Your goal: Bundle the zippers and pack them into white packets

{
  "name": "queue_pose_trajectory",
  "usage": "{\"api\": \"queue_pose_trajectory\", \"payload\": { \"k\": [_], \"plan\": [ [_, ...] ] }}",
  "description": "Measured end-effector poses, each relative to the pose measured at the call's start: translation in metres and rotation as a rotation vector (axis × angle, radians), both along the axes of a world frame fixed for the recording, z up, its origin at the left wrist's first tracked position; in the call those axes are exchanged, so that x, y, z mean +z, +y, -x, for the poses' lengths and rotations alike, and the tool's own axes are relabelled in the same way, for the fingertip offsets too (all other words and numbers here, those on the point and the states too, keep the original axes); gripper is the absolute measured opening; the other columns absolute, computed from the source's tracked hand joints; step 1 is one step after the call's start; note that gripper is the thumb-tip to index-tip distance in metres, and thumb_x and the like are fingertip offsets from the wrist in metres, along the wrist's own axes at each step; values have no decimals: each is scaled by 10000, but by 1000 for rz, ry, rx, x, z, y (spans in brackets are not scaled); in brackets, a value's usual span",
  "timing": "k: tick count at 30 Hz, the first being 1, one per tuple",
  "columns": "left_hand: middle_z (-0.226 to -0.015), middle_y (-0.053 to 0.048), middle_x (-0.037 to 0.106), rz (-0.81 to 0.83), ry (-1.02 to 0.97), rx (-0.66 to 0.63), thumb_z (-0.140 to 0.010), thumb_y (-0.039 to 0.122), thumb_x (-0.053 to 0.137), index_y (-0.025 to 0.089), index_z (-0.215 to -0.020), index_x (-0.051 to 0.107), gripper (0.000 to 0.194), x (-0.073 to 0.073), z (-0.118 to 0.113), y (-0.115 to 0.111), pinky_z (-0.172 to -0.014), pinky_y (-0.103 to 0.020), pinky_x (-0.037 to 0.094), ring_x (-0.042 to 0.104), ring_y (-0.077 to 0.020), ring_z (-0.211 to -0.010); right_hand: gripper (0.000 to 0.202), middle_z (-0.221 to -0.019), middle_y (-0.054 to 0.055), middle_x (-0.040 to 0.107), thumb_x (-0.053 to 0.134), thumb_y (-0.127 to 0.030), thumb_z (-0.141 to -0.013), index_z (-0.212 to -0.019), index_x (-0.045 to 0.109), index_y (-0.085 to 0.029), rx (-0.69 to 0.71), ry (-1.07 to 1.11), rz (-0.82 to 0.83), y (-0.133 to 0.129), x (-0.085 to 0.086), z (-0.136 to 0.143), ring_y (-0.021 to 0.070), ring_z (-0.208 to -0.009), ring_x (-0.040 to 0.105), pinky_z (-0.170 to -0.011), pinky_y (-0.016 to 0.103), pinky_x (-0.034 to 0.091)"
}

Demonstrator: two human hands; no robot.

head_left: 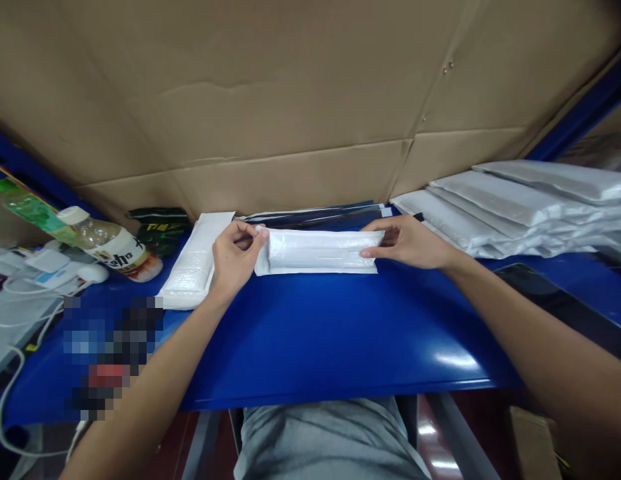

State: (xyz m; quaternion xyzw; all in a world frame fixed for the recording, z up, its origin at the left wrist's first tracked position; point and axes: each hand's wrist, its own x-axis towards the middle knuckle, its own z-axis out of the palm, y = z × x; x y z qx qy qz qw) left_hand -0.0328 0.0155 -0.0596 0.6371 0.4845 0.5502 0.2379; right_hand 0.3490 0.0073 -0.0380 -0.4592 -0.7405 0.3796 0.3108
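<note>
A white padded mailer (pixel 320 252) lies crosswise in front of me, above the blue table (pixel 310 333). My left hand (pixel 239 253) pinches its left end between thumb and fingers. Its right end is held by my right hand (pixel 407 243), thumb on the near face and fingers behind. Just left of my left hand, another white padded mailer (pixel 193 263) rests on the table. Behind the held mailer lie flat dark strips or bags (pixel 320 215), partly hidden.
Several white padded mailers (pixel 515 200) are piled at right, near a dark flat panel (pixel 560 300). A labelled bottle (pixel 113 243), a dark green packet (pixel 163 230) and white cables (pixel 20 373) are at left. A cardboard wall (pixel 290 100) closes off the back.
</note>
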Motion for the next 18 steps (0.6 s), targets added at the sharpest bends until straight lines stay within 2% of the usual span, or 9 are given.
{"api": "queue_pose_trajectory", "payload": {
  "k": [3,6,9,12,16,18],
  "plan": [
    [-1280,-122,822,25,0,-18,-978,564,775,199,-1023,804,369,3,-6,-4,-991,-424,638,800,-275,-1112,427,-992,54,824,927,-613,-774,-1092,856,-337,-21,-9,16,1,-2,-2,340,-958,767,-790,496,653],
    [-1295,-123,822,82,7,-101,-958,582,798,194,-1104,850,417,-1,-10,-6,-1057,-463,621,791,-300,-1157,420,-1043,49,825,928,-617,-778,-1083,841,-343,-7,27,34,4,-8,-4,334,-987,765,-820,495,655],
    [-1211,-121,844,125,12,-145,-885,578,873,201,-1075,850,422,-9,-9,-2,-1000,-448,637,808,-288,-1063,453,-1103,63,823,934,-612,-781,-1094,818,-305,18,109,43,8,-16,-5,308,-990,766,-881,483,647],
    [-1086,-110,857,154,20,-122,-854,590,895,207,-1004,838,414,-15,-4,2,-890,-410,644,807,-272,-958,489,-1078,63,822,954,-623,-752,-1077,803,-291,-19,164,45,12,-22,-6,302,-1002,769,-912,466,640],
    [-941,-83,833,139,171,-62,-877,618,860,221,-986,851,413,-15,2,4,-758,-373,596,757,-240,-818,505,-1049,57,819,970,-624,-727,-1059,794,-286,-82,176,45,15,-27,-8,297,-959,771,-861,439,634],
    [-916,-61,808,111,249,-80,-872,607,866,232,-1014,845,402,-14,2,3,-722,-355,559,702,-211,-770,503,-1050,61,817,966,-613,-742,-1077,794,-279,-74,174,42,16,-29,-8,290,-945,769,-843,431,629]
  ]
}}
